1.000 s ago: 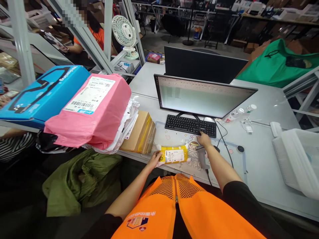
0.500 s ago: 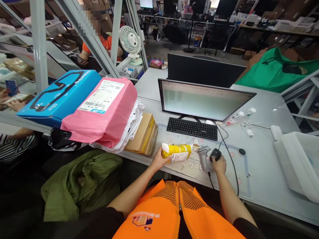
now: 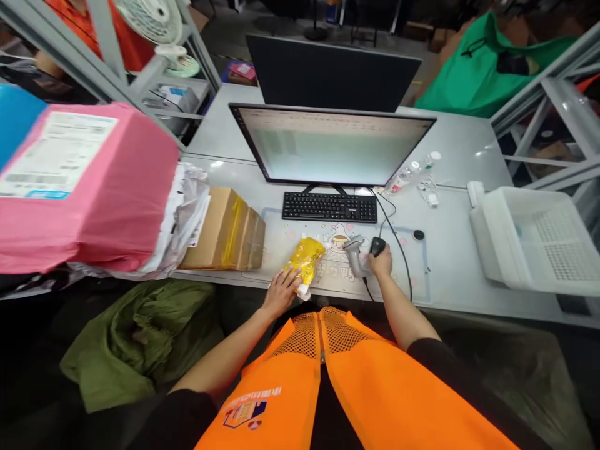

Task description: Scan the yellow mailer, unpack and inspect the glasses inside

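Note:
My left hand [image 3: 282, 290] lies with spread fingers against the near left end of a yellow plastic-wrapped parcel [image 3: 305, 259]. The parcel rests slanted on the desk mat, and no label shows on its upper side. My right hand [image 3: 382, 261] is closed over a black computer mouse [image 3: 377, 246]. Just left of the mouse stands a grey handheld barcode scanner [image 3: 356, 257], its cable trailing toward the desk's front edge. Behind these are a black keyboard [image 3: 329, 207] and a lit monitor [image 3: 330, 147] with a pale table on screen.
Cardboard boxes [image 3: 225, 228] and a large pink parcel [image 3: 107, 187] are stacked at the left. White plastic baskets [image 3: 497, 250] stand at the right, with bottles [image 3: 407, 175] beside the monitor. A green bag [image 3: 469, 81] and a fan [image 3: 159, 25] are farther back.
The yellow parcel has been turned over and angled, so its white label no longer shows. My left hand has gone from gripping its end to lying spread on it. The view has tilted down and right.

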`<state>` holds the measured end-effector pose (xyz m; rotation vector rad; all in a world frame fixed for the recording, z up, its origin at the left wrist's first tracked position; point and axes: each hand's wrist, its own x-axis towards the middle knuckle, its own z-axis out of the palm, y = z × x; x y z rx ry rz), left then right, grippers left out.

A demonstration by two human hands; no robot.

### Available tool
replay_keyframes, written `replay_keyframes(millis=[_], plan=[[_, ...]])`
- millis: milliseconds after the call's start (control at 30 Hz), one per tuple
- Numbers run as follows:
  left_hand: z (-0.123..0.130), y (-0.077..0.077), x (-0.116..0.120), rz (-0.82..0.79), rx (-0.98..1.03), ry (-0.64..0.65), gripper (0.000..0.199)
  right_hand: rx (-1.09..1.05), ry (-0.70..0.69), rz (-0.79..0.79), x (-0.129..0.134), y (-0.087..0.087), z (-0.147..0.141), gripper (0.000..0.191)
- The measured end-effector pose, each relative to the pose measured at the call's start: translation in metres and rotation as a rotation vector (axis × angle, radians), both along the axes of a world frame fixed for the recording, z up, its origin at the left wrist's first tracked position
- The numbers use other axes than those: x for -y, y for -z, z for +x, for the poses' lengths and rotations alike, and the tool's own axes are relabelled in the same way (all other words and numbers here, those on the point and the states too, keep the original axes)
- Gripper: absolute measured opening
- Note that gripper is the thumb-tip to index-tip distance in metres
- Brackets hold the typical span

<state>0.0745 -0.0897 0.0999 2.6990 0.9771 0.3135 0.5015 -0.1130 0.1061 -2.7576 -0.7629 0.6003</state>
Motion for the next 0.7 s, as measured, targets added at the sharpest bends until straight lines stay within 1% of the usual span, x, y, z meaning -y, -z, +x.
replay_keyframes(millis=[67, 133, 233, 400, 500, 600, 667, 700], plan=[[-0.003, 0.004, 0.005, -0.02, -0.015, -0.008, 0.046, -0.002, 0.004, 0.013, 0.008, -0.001, 0.01, 0.088], [-0.006, 0.006, 0.008, -0.036, -0.025, -0.044, 0.046, -0.007, 0.011, 0.028, 0.016, -0.004, 0.018, 0.087], [-0.007, 0.005, 0.009, -0.056, -0.007, -0.121, 0.043, -0.027, 0.014, 0.066, 0.025, -0.007, 0.027, 0.085], [0.011, -0.002, 0.003, -0.112, 0.096, -0.166, 0.029, -0.036, 0.036, 0.199, 0.039, -0.008, 0.034, 0.083], [0.021, 0.004, -0.006, -0.116, 0.129, -0.201, 0.029, -0.007, 0.08, 0.313, 0.053, -0.011, 0.044, 0.075], [0.023, 0.016, -0.024, -0.083, 0.131, -0.189, 0.034, 0.056, 0.152, 0.427, 0.077, -0.021, 0.071, 0.062], [0.024, 0.019, -0.036, -0.082, 0.093, -0.187, 0.035, 0.118, 0.209, 0.491, 0.102, -0.038, 0.105, 0.051], [0.024, 0.018, -0.041, -0.095, 0.062, -0.19, 0.037, 0.155, 0.239, 0.519, 0.116, -0.049, 0.128, 0.047]])
